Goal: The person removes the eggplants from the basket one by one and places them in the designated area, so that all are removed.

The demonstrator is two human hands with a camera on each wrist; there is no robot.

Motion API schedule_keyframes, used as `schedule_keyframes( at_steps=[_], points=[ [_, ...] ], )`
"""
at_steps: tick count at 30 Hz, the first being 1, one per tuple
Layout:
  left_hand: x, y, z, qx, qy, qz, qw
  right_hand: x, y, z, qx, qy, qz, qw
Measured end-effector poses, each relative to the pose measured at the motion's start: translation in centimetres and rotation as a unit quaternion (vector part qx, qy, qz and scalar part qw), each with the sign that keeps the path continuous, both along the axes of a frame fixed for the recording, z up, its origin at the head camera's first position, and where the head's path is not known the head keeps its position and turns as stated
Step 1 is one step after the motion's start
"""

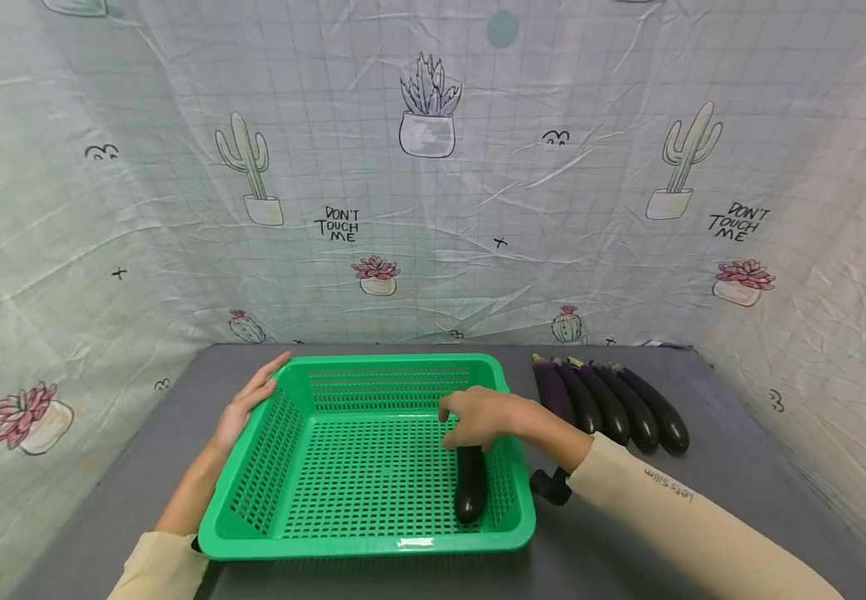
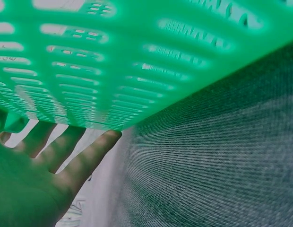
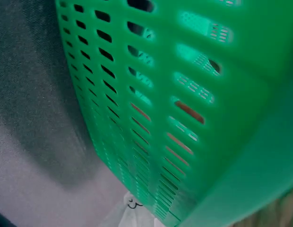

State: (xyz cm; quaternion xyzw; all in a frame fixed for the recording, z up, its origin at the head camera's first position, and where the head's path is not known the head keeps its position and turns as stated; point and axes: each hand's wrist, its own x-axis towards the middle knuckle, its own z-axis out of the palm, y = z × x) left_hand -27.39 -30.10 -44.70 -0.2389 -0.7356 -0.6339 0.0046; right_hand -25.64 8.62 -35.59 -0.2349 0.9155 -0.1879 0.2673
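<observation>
A green plastic basket with slotted walls stands in the middle of the table. My left hand rests along its left rim and outer wall, fingers extended; the left wrist view shows the spread fingers against the slotted side. My right hand reaches over the right rim into the basket. Under it a dark purple eggplant lies lengthwise by the right wall, its far end hidden by the hand. The right thumb and forefinger are spread apart. In the right wrist view the basket wall hides most of the hand.
Several eggplants lie side by side on the grey table, right of the basket. Behind the right forearm a small black object shows beside the basket. A patterned curtain surrounds the table at the back and sides.
</observation>
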Motion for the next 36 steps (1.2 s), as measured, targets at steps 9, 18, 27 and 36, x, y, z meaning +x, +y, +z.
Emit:
schedule_keyframes(
  at_steps=[9,18,27,36],
  points=[
    [0.2,0.0,-0.1,0.01,-0.006,-0.005,0.9999,0.3,-0.6,-1.4,0.005,-0.001,0.017,0.9998],
    [0.2,0.1,-0.1,0.021,-0.009,-0.015,0.9996,0.7,-1.5,-2.8,0.074,0.04,0.06,0.9946],
    [0.1,0.0,-0.2,0.051,-0.007,-0.04,0.9978,0.7,-1.4,-2.9,0.06,0.041,0.062,0.9955],
    [0.1,0.1,-0.2,0.037,-0.001,-0.027,0.9989,0.9,-0.9,-2.8,-0.005,0.07,0.076,0.9946]
  ],
)
